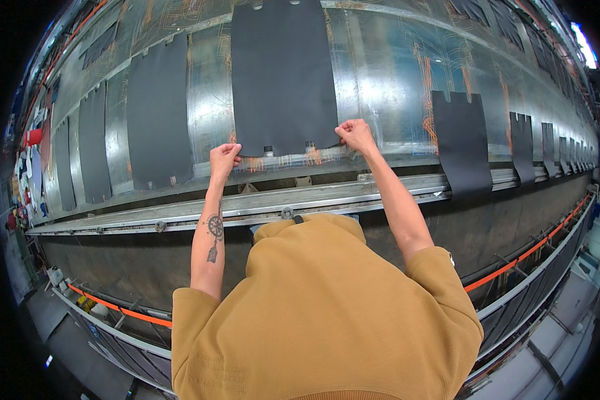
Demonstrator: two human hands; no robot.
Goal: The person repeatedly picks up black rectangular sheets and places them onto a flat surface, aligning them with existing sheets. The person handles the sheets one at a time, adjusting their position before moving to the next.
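Observation:
A large dark grey fabric panel [283, 80] lies on the shiny table top [210, 93] in front of me, with notches at its far edge and two small cutouts along its near edge. My left hand [225, 159] pinches the panel's near left corner between thumb and fingers. At the near right corner, my right hand [355, 135] has the same pinching grip, a little farther out than the left. Both forearms reach straight ahead over the table's near edge.
A similar panel [159, 113] lies at left. Another panel [461, 140] at right droops over the metal rail [247, 207]; several smaller ones recede beyond it. Orange marks cover parts of the table top. Behind me runs a railing [513, 320] with an orange strip [527, 253].

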